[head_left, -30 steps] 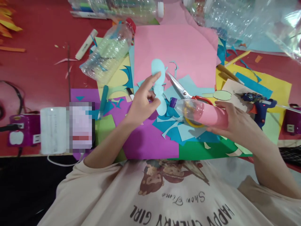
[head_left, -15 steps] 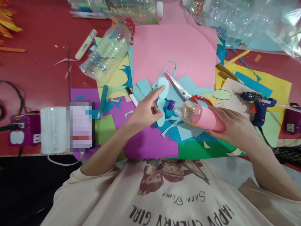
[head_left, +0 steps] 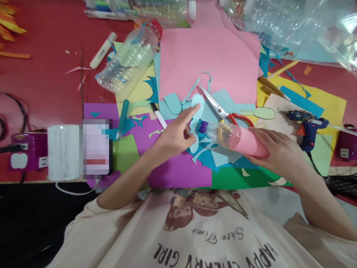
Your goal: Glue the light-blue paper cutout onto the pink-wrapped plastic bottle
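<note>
My left hand [head_left: 176,134] is closed on a light blue paper cutout [head_left: 198,101] with rounded lobes. The index finger stretches along its upper lobe, and the thumb lies near the lower one. Lying on its side, a clear plastic bottle [head_left: 247,140] wrapped in pink paper is gripped by my right hand [head_left: 276,150]. Its purple cap [head_left: 203,127] points left and meets the cutout's middle in the picture; whether they touch I cannot tell. Just above the bottle lie red-handled scissors [head_left: 214,100] with their blades a little apart.
A blue glue gun [head_left: 308,136] rests at the right. Pink sheets [head_left: 209,56], purple paper [head_left: 178,169] and blue scraps cover the middle. At upper left lies a red-capped bottle [head_left: 131,59]. A white box [head_left: 64,152] and a blurred phone-like device [head_left: 96,149] stand left.
My left hand has moved slightly right with the paper cutout, bringing it up to the bottle's purple cap. The bottle in my right hand has barely shifted.
</note>
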Action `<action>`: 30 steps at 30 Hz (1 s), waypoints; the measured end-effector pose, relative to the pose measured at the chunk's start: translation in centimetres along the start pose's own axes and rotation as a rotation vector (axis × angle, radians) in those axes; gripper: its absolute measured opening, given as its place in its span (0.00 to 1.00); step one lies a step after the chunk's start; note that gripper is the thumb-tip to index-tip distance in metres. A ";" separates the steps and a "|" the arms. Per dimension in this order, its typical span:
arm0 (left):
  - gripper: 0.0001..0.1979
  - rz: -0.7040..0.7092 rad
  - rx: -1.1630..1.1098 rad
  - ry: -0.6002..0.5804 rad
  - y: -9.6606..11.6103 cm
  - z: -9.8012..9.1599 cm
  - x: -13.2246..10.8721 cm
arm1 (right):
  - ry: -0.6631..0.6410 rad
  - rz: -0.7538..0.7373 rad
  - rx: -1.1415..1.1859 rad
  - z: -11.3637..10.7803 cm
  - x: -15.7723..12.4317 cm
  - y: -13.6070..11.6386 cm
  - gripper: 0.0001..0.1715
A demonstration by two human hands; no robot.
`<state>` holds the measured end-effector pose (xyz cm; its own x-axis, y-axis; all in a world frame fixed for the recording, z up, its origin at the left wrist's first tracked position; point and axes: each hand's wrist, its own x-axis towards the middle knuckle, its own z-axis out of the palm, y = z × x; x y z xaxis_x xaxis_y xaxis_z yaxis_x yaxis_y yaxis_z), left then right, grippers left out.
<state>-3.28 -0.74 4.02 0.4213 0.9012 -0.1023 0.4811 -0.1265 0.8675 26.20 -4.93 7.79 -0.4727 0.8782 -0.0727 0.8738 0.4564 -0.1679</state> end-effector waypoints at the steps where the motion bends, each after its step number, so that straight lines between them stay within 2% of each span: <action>1: 0.38 0.004 0.004 -0.002 0.0 0.0 0.0 | 0.000 -0.003 -0.003 0.0 0.0 0.0 0.31; 7: 0.38 0.014 0.030 -0.004 0.0 0.2 0.0 | -0.005 -0.003 -0.024 0.3 -0.1 -0.1 0.29; 11: 0.39 0.021 0.068 -0.008 -0.2 0.4 -0.1 | 0.044 -0.035 -0.046 0.5 -0.1 -0.1 0.29; 21: 0.40 0.004 0.207 -0.044 0.7 0.4 -0.1 | 0.063 -0.042 -0.051 0.2 0.1 -0.4 0.27; 30: 0.40 -0.103 0.368 -0.178 1.7 0.3 0.3 | 0.096 -0.092 -0.171 -0.1 0.2 -0.6 0.25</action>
<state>-2.13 -0.78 5.32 0.4676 0.8350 -0.2901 0.7565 -0.2083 0.6199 25.55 -5.01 7.99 -0.5455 0.8375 0.0308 0.8380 0.5457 0.0008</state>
